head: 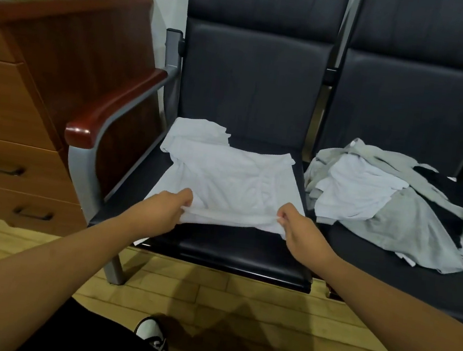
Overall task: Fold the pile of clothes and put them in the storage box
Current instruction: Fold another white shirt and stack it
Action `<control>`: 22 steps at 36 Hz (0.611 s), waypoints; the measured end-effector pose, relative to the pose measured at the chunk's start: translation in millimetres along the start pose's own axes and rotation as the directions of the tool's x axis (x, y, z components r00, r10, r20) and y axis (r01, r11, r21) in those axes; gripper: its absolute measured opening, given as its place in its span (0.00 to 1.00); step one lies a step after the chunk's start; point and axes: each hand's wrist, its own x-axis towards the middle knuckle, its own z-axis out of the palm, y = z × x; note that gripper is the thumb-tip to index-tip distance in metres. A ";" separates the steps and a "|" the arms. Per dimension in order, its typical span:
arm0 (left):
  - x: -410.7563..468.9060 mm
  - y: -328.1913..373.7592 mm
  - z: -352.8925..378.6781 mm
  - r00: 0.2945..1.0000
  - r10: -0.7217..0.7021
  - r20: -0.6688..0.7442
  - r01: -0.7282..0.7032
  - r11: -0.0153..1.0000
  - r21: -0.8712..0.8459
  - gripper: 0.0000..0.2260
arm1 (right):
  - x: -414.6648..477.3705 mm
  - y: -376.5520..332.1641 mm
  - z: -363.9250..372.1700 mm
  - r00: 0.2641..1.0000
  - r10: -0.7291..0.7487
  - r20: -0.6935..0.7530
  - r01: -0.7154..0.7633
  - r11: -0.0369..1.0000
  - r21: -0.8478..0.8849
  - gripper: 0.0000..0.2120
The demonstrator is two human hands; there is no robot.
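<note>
A white T-shirt lies spread on the left black seat, partly folded, one sleeve bunched at the back left. My left hand pinches the shirt's near hem at its left corner. My right hand pinches the same hem at its right corner, and the edge is lifted a little off the seat. A loose pile of clothes, grey, white and black, lies on the right seat. No storage box is in view.
A wooden armrest on a grey metal frame borders the left seat. A brown chest of drawers stands to the left. The floor is light wood, and my shoes show at the bottom.
</note>
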 end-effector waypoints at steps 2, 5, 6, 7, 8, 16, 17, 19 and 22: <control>2.4 -5.6 -1.1 0.999 -0.028 0.041 0.029 0.999 -0.032 0.07 | 3.6 -0.3 -2.6 1.000 -0.020 0.019 0.020 1.000 -0.018 0.03; 7.2 -15.5 -2.7 0.992 -0.046 0.116 0.046 0.999 0.001 0.07 | 8.5 0.3 -5.9 0.988 -0.032 0.150 0.041 0.998 -0.056 0.06; 8.2 -19.7 -3.8 0.989 -0.045 0.139 0.041 0.999 0.028 0.07 | 9.3 0.1 -8.6 0.974 -0.031 0.225 0.044 0.998 -0.051 0.11; 8.5 -24.4 -5.3 0.986 -0.055 0.160 0.049 0.998 0.041 0.06 | 11.0 1.8 -10.7 0.952 -0.013 0.306 0.031 0.998 -0.054 0.16; 7.9 -29.6 -7.2 0.983 -0.067 0.171 0.061 0.997 0.038 0.06 | 12.6 4.0 -13.1 0.930 0.006 0.368 0.024 0.997 -0.076 0.18; -9.2 -73.8 -22.3 0.965 -0.212 0.153 0.237 0.957 -0.169 0.10 | 21.0 44.9 -32.8 0.969 0.094 0.227 -0.083 0.995 -0.057 0.13; -10.0 -79.5 -23.4 0.956 -0.238 0.172 0.265 0.952 -0.155 0.09 | 21.8 48.4 -36.3 0.977 0.108 0.185 -0.115 0.993 0.025 0.09; -13.6 -85.0 -27.2 0.948 -0.259 0.186 0.295 0.934 -0.200 0.08 | 22.9 51.6 -42.7 0.981 0.164 0.103 -0.182 0.962 0.202 0.04; -23.3 -77.6 -34.1 0.962 -0.241 0.132 0.274 0.819 -0.504 0.08 | 22.9 54.0 -46.1 0.960 0.278 0.018 -0.253 0.841 0.477 0.03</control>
